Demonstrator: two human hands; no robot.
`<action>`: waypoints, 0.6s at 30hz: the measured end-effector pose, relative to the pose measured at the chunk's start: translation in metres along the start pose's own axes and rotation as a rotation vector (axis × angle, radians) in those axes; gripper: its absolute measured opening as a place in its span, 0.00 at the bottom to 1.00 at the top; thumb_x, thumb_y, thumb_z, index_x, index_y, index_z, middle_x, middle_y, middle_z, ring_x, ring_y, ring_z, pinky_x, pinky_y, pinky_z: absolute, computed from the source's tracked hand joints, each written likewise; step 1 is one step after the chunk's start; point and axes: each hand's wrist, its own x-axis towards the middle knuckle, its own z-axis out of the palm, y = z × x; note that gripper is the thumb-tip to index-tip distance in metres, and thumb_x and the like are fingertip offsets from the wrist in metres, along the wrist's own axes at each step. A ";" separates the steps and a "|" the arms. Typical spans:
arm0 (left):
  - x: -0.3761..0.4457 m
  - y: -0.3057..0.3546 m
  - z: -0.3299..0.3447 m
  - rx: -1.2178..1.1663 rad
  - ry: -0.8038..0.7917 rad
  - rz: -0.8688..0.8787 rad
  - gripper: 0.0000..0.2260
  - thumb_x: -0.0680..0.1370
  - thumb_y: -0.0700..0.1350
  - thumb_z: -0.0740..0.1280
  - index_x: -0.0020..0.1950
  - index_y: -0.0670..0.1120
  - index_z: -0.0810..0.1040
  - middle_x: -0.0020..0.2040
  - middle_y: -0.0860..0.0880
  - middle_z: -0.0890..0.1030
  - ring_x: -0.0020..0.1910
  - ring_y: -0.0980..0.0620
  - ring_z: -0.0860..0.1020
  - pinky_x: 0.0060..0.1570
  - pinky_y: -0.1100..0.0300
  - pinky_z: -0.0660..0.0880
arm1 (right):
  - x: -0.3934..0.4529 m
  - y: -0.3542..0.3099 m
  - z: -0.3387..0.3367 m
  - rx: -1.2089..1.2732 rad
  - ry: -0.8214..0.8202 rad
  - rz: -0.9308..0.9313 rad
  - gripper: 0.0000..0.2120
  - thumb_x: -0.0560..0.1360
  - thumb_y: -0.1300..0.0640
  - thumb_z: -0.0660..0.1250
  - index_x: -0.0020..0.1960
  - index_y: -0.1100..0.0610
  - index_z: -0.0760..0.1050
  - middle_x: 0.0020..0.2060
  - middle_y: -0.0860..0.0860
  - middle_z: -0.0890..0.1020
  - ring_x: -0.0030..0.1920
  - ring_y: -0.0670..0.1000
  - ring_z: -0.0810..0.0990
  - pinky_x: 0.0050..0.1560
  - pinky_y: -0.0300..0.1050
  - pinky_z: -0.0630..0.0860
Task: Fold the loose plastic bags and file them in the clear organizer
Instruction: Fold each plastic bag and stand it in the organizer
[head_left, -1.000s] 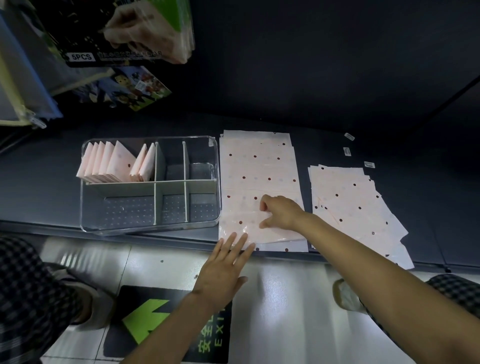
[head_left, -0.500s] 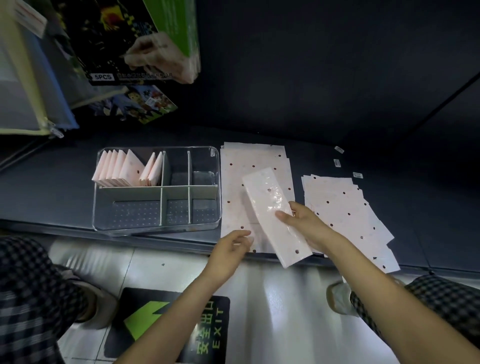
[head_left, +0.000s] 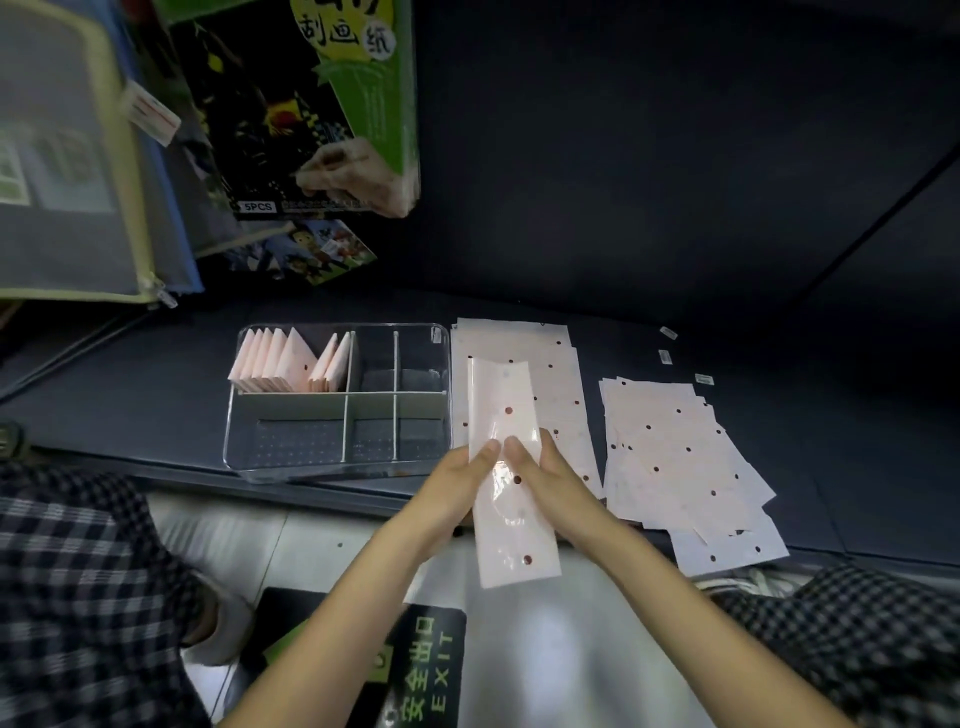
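Dark shelf (head_left: 156, 395) low over a pale floor carries a clear organizer (head_left: 337, 467) with folded bags (head_left: 285, 361) standing in its back left compartment. Just right of it lie a flat bag stack (head_left: 566, 395) and a looser pile of bags (head_left: 675, 457). Above the shelf's front edge, the left hand (head_left: 457, 483) and right hand (head_left: 545, 483) grip one long dotted bag (head_left: 514, 519) by its sides.
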 end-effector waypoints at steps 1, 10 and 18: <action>-0.002 0.002 -0.004 -0.005 -0.014 -0.016 0.13 0.82 0.51 0.57 0.57 0.49 0.78 0.50 0.50 0.85 0.49 0.52 0.83 0.46 0.61 0.77 | -0.001 -0.001 0.003 0.003 -0.020 -0.010 0.18 0.78 0.43 0.58 0.65 0.49 0.65 0.56 0.45 0.79 0.53 0.42 0.80 0.46 0.33 0.76; -0.010 0.024 -0.037 -0.047 -0.008 0.013 0.08 0.79 0.42 0.64 0.54 0.41 0.79 0.50 0.45 0.84 0.50 0.49 0.83 0.45 0.59 0.80 | -0.003 -0.019 -0.006 0.142 0.024 -0.027 0.08 0.74 0.58 0.69 0.50 0.61 0.78 0.41 0.54 0.85 0.43 0.53 0.84 0.44 0.44 0.80; -0.013 0.035 -0.051 0.086 0.073 0.149 0.06 0.76 0.36 0.68 0.47 0.43 0.83 0.48 0.42 0.84 0.48 0.47 0.81 0.50 0.55 0.80 | -0.003 -0.029 -0.010 0.176 0.043 -0.059 0.03 0.75 0.64 0.67 0.45 0.59 0.80 0.38 0.54 0.84 0.39 0.50 0.83 0.38 0.39 0.78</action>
